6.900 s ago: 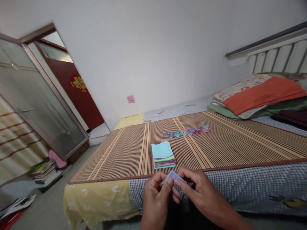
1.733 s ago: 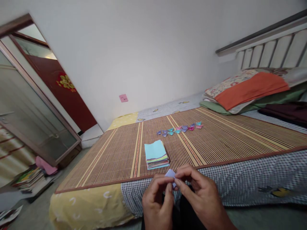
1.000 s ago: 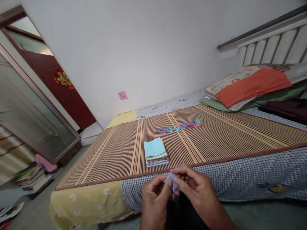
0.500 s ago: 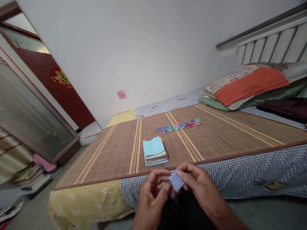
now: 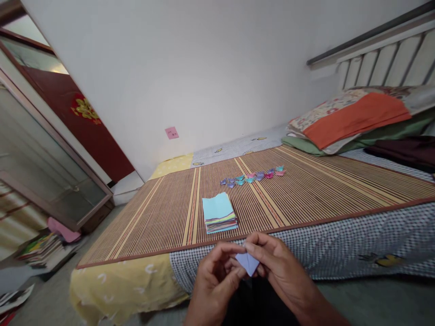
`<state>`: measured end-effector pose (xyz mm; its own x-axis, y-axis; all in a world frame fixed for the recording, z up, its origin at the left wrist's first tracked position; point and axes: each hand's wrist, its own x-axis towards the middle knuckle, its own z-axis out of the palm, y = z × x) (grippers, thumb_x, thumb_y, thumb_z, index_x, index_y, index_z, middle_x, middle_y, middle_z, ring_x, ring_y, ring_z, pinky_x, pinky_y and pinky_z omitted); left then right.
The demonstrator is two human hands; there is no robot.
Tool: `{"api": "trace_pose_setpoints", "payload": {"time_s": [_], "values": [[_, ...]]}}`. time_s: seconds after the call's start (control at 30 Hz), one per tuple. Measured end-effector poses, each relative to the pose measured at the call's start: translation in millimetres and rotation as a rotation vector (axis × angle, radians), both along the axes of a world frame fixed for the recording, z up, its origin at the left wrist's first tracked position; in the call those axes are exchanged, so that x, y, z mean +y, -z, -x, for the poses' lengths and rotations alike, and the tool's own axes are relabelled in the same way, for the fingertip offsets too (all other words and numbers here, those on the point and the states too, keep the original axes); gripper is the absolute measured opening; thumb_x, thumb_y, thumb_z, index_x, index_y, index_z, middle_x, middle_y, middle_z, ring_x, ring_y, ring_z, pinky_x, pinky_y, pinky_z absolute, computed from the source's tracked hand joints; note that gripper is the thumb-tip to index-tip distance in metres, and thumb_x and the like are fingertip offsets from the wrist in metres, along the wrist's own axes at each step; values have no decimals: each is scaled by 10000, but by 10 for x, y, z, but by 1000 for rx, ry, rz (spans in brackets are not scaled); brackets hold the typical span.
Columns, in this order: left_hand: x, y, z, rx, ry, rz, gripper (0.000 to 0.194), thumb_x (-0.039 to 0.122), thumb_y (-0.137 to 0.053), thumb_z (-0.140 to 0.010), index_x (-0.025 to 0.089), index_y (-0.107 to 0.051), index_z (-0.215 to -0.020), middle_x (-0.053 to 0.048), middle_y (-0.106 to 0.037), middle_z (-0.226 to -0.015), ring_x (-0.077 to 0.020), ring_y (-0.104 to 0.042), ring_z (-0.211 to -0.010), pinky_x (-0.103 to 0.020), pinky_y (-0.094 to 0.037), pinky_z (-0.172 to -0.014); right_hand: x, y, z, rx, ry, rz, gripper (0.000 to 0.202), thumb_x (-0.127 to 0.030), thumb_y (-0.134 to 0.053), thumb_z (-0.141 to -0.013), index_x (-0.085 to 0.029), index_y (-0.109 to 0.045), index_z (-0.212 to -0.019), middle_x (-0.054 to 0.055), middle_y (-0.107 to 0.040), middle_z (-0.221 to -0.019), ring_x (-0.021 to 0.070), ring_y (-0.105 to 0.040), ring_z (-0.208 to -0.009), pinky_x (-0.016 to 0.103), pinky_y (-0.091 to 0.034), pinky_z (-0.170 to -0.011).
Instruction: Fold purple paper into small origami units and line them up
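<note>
A small folded lavender paper (image 5: 248,262) is held between both hands at the near edge of the bed, one corner pointing down. My left hand (image 5: 219,276) grips its left side with thumb and fingers. On the right side, my right hand (image 5: 277,260) pinches the paper's upper edge between thumb and forefinger. Beyond the hands, a stack of coloured paper sheets (image 5: 219,208), light blue on top, lies on the striped mat (image 5: 163,217). Several small folded paper pieces (image 5: 250,179) in purple, teal and pink sit in two rows farther back.
Pillows (image 5: 356,120) and a dark folded cloth (image 5: 401,151) lie at the right of the bed. A pink note (image 5: 171,132) is on the wall. Magazines (image 5: 42,249) are stacked low at the left, near a glass-panelled door (image 5: 50,149).
The lavender paper has turned from a square-looking shape to one with a downward point, and shifted slightly left. My left fingers and thumb have closed on it.
</note>
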<state>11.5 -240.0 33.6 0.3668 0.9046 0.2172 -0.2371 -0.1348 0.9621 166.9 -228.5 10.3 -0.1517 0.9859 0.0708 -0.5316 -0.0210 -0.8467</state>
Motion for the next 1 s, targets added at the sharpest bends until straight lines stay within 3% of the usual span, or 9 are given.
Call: {"api": "trace_pose_setpoints", "payload": {"time_s": [0.2,0.43,0.63,0.73,0.83,0.9,1.0], "values": [[-17,20,47,98,-81,-42,152,284,-778,-865,195,-754,-986,-36,-721,-834,-158,-679,-768,-242,-521,-723,-20,3,52,7,5,11,400,-506,-839,-746,-162,-636,-718,-43,-562,-575,66,-425,-488,191,-291,-470],[-37,-20,111,348,-237,-336,158,120,-759,-820,223,-788,-937,-22,-731,-811,-150,-674,-733,-209,-521,-694,-19,-42,58,-8,33,15,407,-495,-842,-744,-160,-617,-692,-59,-502,-590,61,-374,-495,200,-290,-481],[2,22,98,292,-299,-362,54,196,-778,-848,223,-796,-891,-20,-756,-774,-155,-702,-693,-208,-544,-666,0,-48,84,-28,-2,-15,408,-505,-826,-773,-162,-620,-698,-43,-531,-610,72,-418,-521,200,-317,-490],[9,39,110,256,-330,-414,40,205,-791,-844,232,-805,-870,-24,-768,-787,-161,-712,-725,-209,-551,-686,-36,-55,75,-52,7,-47,345,-508,-759,-850,-173,-680,-868,-35,-561,-657,89,-475,-548,206,-369,-513],[10,24,140,233,-392,-418,40,216,-808,-831,244,-812,-860,-22,-774,-803,-162,-717,-746,-201,-554,-691,-106,-71,26,-181,136,-172,315,-460,-621,-970,-229,-661,-1180,0,-641,-813,130,-586,-660,243,-476,-617],[10,16,160,222,-424,-392,37,225,-815,-825,251,-812,-852,-17,-776,-819,-160,-721,-760,-195,-556,-696,-139,-82,-11,-337,220,-341,230,-336,-619,-976,-254,-669,-1185,30,-675,-949,157,-647,-790,272,-514,-726],[11,24,181,215,-435,-345,34,232,-810,-830,261,-808,-848,-7,-776,-840,-154,-724,-775,-191,-558,-713,-142,-93,-47,-555,245,-576,152,-160,-642,-920,-255,-728,-1002,37,-668,-1047,162,-656,-882,265,-506,-787]]}}
